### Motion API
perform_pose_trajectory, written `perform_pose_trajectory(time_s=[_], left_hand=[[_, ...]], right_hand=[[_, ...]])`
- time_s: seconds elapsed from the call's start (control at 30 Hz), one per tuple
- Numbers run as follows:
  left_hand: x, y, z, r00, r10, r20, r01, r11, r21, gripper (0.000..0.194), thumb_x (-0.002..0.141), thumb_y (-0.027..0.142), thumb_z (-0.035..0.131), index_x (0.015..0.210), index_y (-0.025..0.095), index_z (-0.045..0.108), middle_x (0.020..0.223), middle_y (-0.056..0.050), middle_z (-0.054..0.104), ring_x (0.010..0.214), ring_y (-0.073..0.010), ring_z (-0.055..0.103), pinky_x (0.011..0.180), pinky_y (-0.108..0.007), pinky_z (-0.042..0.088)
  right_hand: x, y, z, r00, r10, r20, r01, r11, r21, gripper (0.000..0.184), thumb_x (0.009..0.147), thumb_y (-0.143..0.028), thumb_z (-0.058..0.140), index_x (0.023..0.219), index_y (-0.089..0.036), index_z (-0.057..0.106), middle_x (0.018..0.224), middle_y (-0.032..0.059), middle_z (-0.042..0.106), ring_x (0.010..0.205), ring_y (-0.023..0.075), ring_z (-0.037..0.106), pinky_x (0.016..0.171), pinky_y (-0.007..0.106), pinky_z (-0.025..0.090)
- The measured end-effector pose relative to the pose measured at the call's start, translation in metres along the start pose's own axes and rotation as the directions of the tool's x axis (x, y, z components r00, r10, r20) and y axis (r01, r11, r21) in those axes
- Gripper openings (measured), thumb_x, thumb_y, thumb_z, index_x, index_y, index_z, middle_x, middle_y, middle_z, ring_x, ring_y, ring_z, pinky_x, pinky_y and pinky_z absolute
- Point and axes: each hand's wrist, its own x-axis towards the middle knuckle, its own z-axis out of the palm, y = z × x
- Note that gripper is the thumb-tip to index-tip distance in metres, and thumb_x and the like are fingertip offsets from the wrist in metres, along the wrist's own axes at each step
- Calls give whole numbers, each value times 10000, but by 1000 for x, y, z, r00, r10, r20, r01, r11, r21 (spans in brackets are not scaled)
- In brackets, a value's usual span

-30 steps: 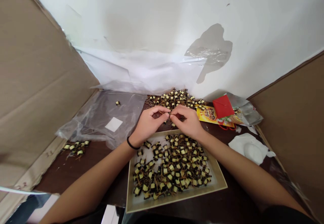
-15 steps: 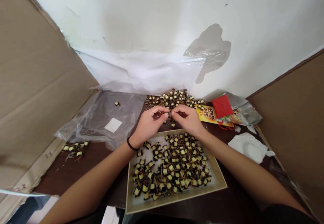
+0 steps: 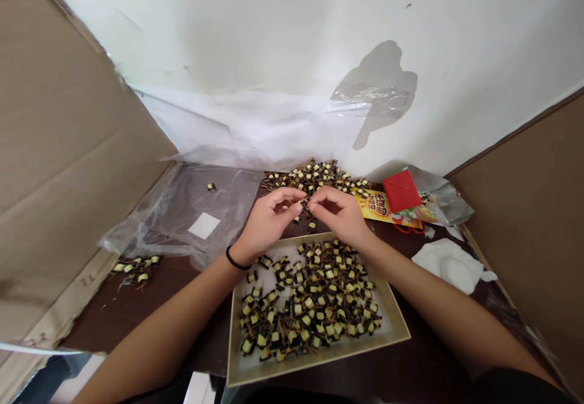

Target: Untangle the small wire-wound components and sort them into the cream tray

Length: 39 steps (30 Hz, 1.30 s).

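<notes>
My left hand and my right hand meet fingertip to fingertip just beyond the tray. Pinched between them is a small coil, black with pale yellow tape and thin wire leads; the fingers mostly hide it. Right thumb and forefinger are pressed together at its right end, probably on a lead too small to make out. Behind the hands lies a heap of similar coils. Nearer to me, a shallow cream tray holds many more coils, their wires tangled.
A clear plastic bag with a white label lies left, one coil on it. Several coils sit below it. To the right are a yellow packet, a red packet, red-handled scissors and white tissue. Cardboard walls flank the table.
Both hands stay in nearly the same place. The left thumb and forefinger have parted slightly, showing more of the coil.
</notes>
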Motion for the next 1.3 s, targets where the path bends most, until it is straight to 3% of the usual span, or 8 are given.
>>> perform_pose_trajectory(time_s=[0.17,0.4,0.5,0.6,0.7,0.87,1.07,1.3], left_hand=[[0,-1,-1,999,42,10,-41,996,-82,215,804,309,657,965,166,659,1024,-78,703,925,-172,634,830,-275,483],[-1,0,-1,998,66,18,-64,992,-106,212,794,297,673,957,161,668,1013,-77,709,909,-167,638,810,-270,495],[-1,0,-2,997,82,-6,-82,993,-79,200,793,307,675,932,162,678,971,-70,714,883,-161,640,796,-263,496],[0,-1,-2,997,75,-19,-76,994,-80,206,792,314,675,929,161,683,970,-74,721,879,-164,646,804,-270,497],[0,-2,-2,998,61,-27,-63,994,-93,214,787,312,680,931,153,688,962,-80,725,873,-167,653,808,-274,501],[0,-1,-1,995,83,-48,-84,996,-20,199,791,293,668,922,148,703,968,-78,729,849,-161,664,777,-261,511],[0,-2,-1,989,121,-87,-110,987,114,188,789,284,655,908,151,712,951,-77,735,842,-169,667,723,-252,512],[1,-3,0,989,121,-89,-105,981,165,189,797,282,628,918,156,698,946,-73,730,836,-166,659,702,-248,505]], right_hand=[[-3,-6,0,991,-132,-24,131,990,-52,204,820,-358,602,684,-206,606,704,35,624,671,159,560,628,306,462],[-3,-8,-1,986,-158,-50,156,987,-32,217,817,-370,627,681,-202,613,701,34,615,664,153,559,624,298,464],[-2,-3,-1,999,-43,-10,44,993,110,334,839,-495,573,702,-195,625,677,26,597,612,141,541,583,287,459],[0,4,-1,985,138,108,-167,922,350,461,874,-576,470,712,-181,642,646,20,590,533,121,518,513,269,442],[1,7,-2,953,204,224,-283,863,417,405,832,-536,576,691,-166,663,655,19,623,519,103,521,503,244,434],[2,3,-3,928,242,283,-339,862,376,268,710,-416,742,667,-158,680,641,1,648,495,74,515,508,218,440],[3,5,-2,887,365,284,-457,787,415,207,653,-339,764,647,-154,672,584,-21,623,464,62,491,469,199,411],[4,7,-1,912,351,212,-410,792,452,118,680,-263,715,648,-163,660,567,-39,591,473,59,485,469,189,399]])
